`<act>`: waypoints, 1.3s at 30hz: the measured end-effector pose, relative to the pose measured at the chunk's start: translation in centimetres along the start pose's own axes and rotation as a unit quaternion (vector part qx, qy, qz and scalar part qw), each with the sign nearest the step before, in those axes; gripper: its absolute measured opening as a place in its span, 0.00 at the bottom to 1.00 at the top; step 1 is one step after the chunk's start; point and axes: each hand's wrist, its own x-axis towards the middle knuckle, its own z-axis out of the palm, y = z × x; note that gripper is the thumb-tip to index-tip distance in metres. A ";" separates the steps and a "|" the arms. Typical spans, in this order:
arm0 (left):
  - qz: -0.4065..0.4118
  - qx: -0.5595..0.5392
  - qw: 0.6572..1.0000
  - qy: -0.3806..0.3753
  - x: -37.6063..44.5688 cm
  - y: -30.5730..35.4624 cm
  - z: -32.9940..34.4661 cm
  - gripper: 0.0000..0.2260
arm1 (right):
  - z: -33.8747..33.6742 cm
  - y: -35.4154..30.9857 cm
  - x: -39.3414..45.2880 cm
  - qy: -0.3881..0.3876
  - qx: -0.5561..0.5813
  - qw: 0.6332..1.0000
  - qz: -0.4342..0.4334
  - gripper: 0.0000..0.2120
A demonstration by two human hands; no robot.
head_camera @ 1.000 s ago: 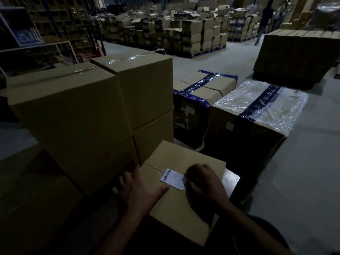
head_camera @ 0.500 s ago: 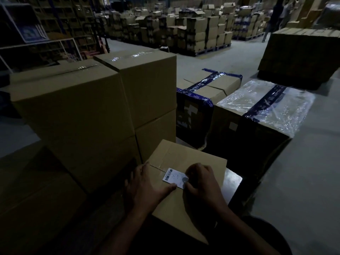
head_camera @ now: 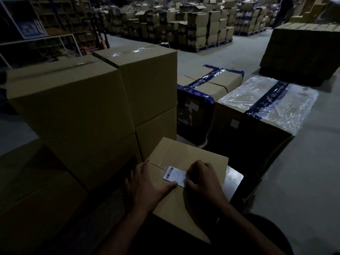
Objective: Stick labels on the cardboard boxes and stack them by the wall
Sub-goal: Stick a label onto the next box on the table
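Note:
A small cardboard box (head_camera: pixel 193 153) lies tilted in front of me, low in the view. A white barcode label (head_camera: pixel 173 174) sits flat on its top near the taped seam. My left hand (head_camera: pixel 145 188) rests flat on the box's left side, with its thumb touching the label's lower edge. My right hand (head_camera: pixel 204 179) has its fingers curled and pinches the right end of the label against the box. That end of the label is hidden under the fingers.
Two tall stacks of sealed cardboard boxes (head_camera: pixel 73 111) (head_camera: pixel 147 80) stand just left and ahead. A blue-taped box (head_camera: pixel 211 83) and a plastic-wrapped box (head_camera: pixel 266 100) sit to the right. Pallets of boxes (head_camera: pixel 193 24) line the back, beyond grey floor (head_camera: pixel 303 181).
My left hand has slid a little up and right, bringing its thumb onto the label's lower edge. My right hand stays at the label's right end.

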 end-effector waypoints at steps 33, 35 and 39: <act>0.002 -0.011 1.000 -0.002 0.1 -0.1 0.0 0.59 | 0.3 -0.5 0.4 -0.001 -0.035 0.999 -0.018 0.14; -0.001 -0.009 1.000 -0.009 0.1 -0.1 0.1 0.59 | 0.3 -0.4 0.7 -0.007 -0.026 1.000 -0.014 0.14; -0.003 -0.015 1.000 -0.010 0.1 -0.1 0.0 0.58 | 0.2 -0.5 1.2 -0.024 0.002 1.000 -0.003 0.15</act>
